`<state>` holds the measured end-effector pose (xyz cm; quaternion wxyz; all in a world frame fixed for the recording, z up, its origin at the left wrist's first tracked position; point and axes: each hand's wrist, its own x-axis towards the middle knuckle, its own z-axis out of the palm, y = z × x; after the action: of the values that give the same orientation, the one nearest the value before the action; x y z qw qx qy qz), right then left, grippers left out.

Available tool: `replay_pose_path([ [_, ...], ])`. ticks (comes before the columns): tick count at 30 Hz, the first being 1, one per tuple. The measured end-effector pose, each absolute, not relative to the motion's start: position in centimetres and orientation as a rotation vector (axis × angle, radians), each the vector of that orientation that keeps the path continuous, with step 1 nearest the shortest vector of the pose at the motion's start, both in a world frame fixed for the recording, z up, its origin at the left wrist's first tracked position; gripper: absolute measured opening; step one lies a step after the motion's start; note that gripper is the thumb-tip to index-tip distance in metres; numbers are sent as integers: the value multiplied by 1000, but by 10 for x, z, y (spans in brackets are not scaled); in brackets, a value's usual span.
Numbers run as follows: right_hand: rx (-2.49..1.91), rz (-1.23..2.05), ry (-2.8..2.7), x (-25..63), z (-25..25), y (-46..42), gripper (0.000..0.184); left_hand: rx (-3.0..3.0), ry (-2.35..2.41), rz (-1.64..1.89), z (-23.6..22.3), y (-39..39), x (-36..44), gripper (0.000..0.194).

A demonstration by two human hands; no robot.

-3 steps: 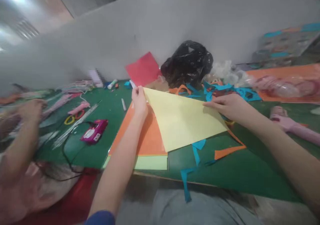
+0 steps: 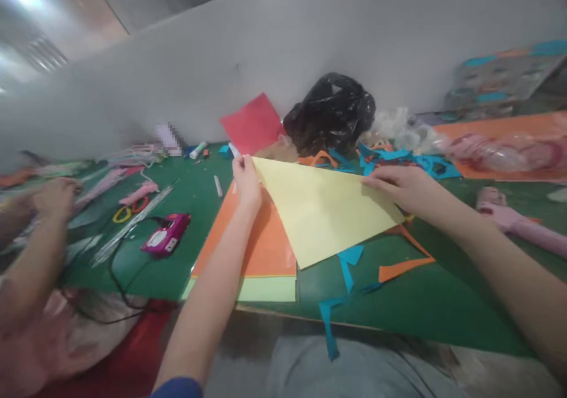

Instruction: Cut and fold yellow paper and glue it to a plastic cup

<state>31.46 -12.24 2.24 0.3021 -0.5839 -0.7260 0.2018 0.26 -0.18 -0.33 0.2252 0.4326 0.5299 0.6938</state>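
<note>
Yellow card sheet (image 2: 321,209) held up at two corners

Head view: the left hand (image 2: 246,180) pinches the sheet's top corner, and the right hand (image 2: 403,188) grips its right side, fingers on top. The sheet tilts over an orange sheet (image 2: 266,244) stacked on a pale green sheet (image 2: 266,289), on the green surface (image 2: 420,303). Teal paper scraps (image 2: 348,262) lie just beside. A co-worker's hand (image 2: 55,197) is at far left, near a magenta device (image 2: 167,234).
</note>
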Motion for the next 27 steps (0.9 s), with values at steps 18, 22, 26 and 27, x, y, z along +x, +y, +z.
replay_pose_path([
  [18, -1136, -320, -1907, 328, 17, -119, 27, 2808, 1170, 770, 29, -73, 32, 32],
  [22, -1216, -472, -1786, 326, 17, -121, 26, 2645, 1325, 682, 21, -71, 24, 23],
  [26, -1357, -465, -1527, 323, 18, -120, 46, 2394, 1486, 1164, 18, -66, 21, 17],
  [27, -1373, -399, -1475, 322, 16, -118, 51, 2277, 1518, 1342, 18, -65, 20, 18],
])
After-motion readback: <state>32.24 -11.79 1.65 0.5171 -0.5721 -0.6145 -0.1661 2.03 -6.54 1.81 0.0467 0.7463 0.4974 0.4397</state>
